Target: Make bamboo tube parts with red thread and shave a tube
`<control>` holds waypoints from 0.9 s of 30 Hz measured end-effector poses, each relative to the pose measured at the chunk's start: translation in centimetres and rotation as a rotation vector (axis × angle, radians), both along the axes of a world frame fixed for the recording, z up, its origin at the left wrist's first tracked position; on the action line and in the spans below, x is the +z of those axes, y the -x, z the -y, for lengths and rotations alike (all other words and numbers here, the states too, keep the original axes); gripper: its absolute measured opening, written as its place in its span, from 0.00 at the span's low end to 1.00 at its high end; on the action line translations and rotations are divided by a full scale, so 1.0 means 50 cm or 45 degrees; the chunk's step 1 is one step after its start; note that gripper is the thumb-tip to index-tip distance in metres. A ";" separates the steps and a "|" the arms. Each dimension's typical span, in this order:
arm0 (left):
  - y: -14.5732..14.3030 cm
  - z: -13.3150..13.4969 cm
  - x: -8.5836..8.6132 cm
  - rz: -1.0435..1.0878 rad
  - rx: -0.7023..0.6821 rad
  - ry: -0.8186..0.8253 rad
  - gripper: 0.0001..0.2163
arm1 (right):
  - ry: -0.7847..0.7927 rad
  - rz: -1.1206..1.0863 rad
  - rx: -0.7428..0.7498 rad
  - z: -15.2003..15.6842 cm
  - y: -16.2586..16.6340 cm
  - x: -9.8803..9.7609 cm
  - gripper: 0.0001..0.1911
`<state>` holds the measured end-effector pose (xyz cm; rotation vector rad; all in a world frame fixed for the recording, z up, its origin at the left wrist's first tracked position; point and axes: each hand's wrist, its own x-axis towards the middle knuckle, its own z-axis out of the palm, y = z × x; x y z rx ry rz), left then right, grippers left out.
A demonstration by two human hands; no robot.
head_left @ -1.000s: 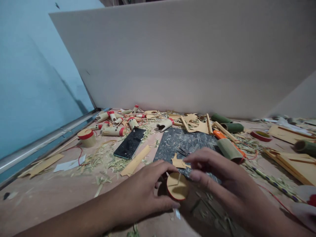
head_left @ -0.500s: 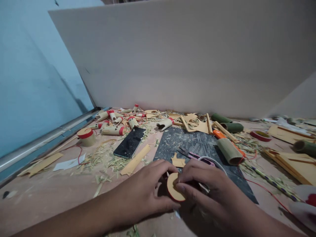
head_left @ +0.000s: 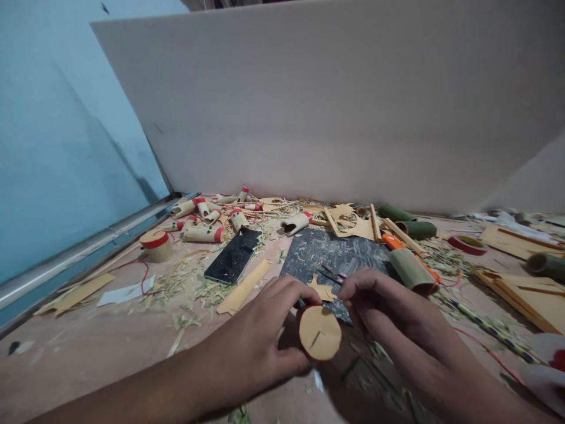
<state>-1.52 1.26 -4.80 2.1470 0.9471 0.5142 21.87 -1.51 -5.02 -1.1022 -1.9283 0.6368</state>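
Left hand (head_left: 260, 341) grip clamped on cup (head_left: 320, 333); right hand (head_left: 392, 315) beside cup's rim (grip unclear).

The left hand (head_left: 265, 347) hid whatever sat behind the tan disc (head_left: 319, 333) it gripped. The right hand (head_left: 392, 315) covered the near corner of the dark mat (head_left: 335, 250) and all but the tips of a thin dark tool (head_left: 330, 272); what its fingertips pinched could not be told. Both forearms ran off the bottom edge, and a pale and red thing (head_left: 549, 356) was cut by the right edge.
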 end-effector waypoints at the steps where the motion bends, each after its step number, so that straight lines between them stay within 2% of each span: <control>1: 0.000 0.000 0.001 -0.003 0.004 -0.006 0.19 | -0.020 0.019 0.017 -0.001 0.001 -0.002 0.11; 11: -0.002 0.000 0.005 0.024 -0.010 -0.054 0.18 | -0.130 0.138 0.218 0.003 0.007 -0.012 0.07; 15: -0.002 0.003 0.002 0.028 -0.019 -0.007 0.19 | -0.152 0.154 0.273 -0.002 0.006 -0.019 0.05; 20: -0.002 0.008 -0.003 0.036 -0.033 0.183 0.20 | -0.022 0.130 0.225 -0.004 0.011 -0.023 0.07; 27: -0.002 0.004 -0.008 0.004 -0.033 0.213 0.19 | 0.121 0.130 0.212 -0.007 0.014 -0.027 0.07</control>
